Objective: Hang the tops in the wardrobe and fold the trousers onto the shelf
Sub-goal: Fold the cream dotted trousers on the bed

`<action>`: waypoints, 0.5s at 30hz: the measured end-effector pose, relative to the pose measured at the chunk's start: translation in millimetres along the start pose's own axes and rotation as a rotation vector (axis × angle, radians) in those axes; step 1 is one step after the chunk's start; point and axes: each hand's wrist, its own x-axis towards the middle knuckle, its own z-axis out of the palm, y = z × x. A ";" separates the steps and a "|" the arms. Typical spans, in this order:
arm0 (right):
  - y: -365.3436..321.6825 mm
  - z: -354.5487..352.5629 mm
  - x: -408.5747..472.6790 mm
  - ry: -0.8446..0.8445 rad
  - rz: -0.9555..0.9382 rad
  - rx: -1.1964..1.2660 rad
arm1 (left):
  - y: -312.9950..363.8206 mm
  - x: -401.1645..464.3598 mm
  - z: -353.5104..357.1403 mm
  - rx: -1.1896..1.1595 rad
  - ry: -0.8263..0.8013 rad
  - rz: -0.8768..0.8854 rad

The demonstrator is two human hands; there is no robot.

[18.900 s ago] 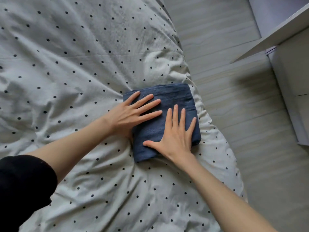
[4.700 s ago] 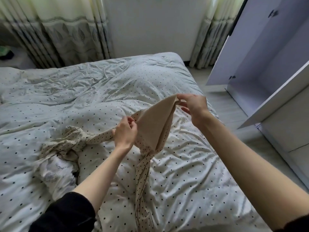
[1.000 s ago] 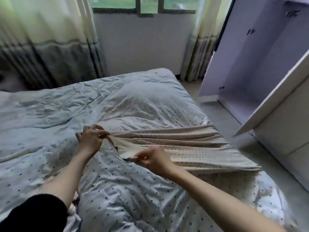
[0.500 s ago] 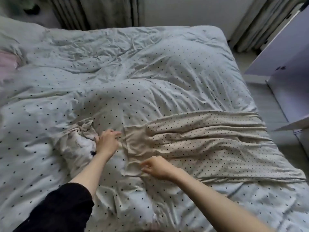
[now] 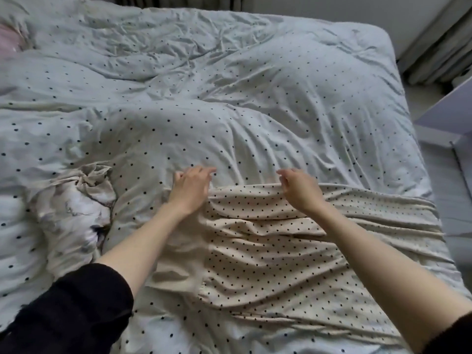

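- The cream polka-dot trousers [image 5: 268, 251] lay spread across the near right part of the bed, on top of the pale dotted duvet [image 5: 229, 98], with their plain waistband end toward the left and the legs running off to the right edge of the bed.
- The left hand [image 5: 190, 187] rested at the far left corner of the trousers, fingers loosely extended and lying partly on the duvet; it held nothing that could be made out.
- The right hand [image 5: 300, 187] was at the far edge of the trousers, fingers curled down over the fabric fold; whether it actually pinched the cloth could not be told.
- A crumpled light garment [image 5: 76, 200] with a faint print sat bunched on the duvet to the left of the left arm, apart from the trousers.
- A black sleeve [image 5: 71, 310] covered the left upper arm.
- A pale wardrobe door [image 5: 449, 118] showed at the right edge, beside the bed.
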 end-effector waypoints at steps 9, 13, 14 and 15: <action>71.8 -7.1 51.6 -0.334 -0.081 -0.294 | 39.4 38.3 26.9 0.116 -0.186 -0.086; 81.0 -24.7 61.2 0.073 -0.105 -0.098 | 49.3 46.5 22.5 0.056 0.234 -0.073; 81.4 -28.5 66.2 0.181 -0.109 -0.092 | 50.0 51.3 21.3 0.053 0.320 -0.059; 81.7 -30.9 71.6 0.232 -0.110 -0.107 | 50.3 57.0 21.6 0.065 0.375 -0.046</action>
